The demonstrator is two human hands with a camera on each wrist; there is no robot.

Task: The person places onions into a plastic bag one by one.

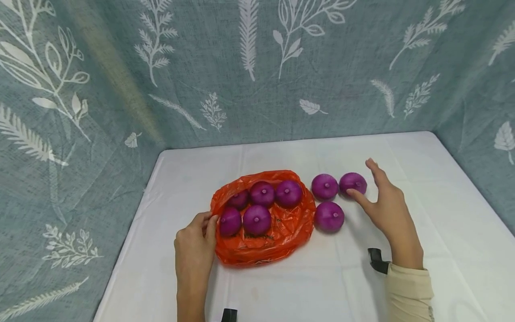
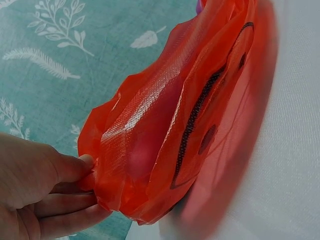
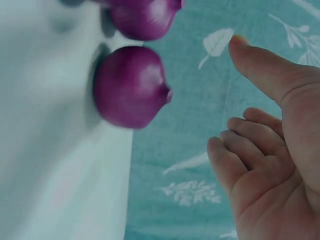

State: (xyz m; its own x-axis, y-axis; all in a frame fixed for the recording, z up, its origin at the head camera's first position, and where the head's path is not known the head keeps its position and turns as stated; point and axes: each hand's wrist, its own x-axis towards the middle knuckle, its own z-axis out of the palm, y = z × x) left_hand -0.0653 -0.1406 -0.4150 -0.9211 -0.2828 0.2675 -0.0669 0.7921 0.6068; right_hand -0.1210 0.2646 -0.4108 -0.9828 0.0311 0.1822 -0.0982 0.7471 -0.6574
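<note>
Hands: two, one at the bag and one by the loose onions.
Left hand (image 1: pixel 196 241): closed in a pinch, thumb and fingers gripping the bag's near-side rim.
Right hand (image 1: pixel 388 205): wide open, thumb and forefinger spread apart, the other fingers partly bent in the right wrist view; it has hold of nothing.
Bag (image 1: pixel 257 256): one, orange-red plastic, mouth open upward, just right of the left hand; one black line (image 2: pixel 200 105) runs along its side in the left wrist view.
Onions (image 1: pixel 257 219): eight, all purple; five inside the bag, three outside.
Inside the bag: two toward the front, one of them closest to the left hand's fingertips, and three farther back from that hand.
Outside the bag: three on the surface (image 1: pixel 281 290), between the bag and the right hand. Two are side by side at the back, and one sits in front of them, beside the bag's rim. The back one nearest the right hand is overlapped by its thumb in the head view; the right wrist view shows a gap.
Sleeve (image 1: pixel 408 286): one, beige, below the right hand.
Black pieces (image 1: pixel 378 261): two, one below each hand.
Cloth (image 1: pixel 346 80): blue-green with white leaf prints, hanging beyond both hands.
</note>
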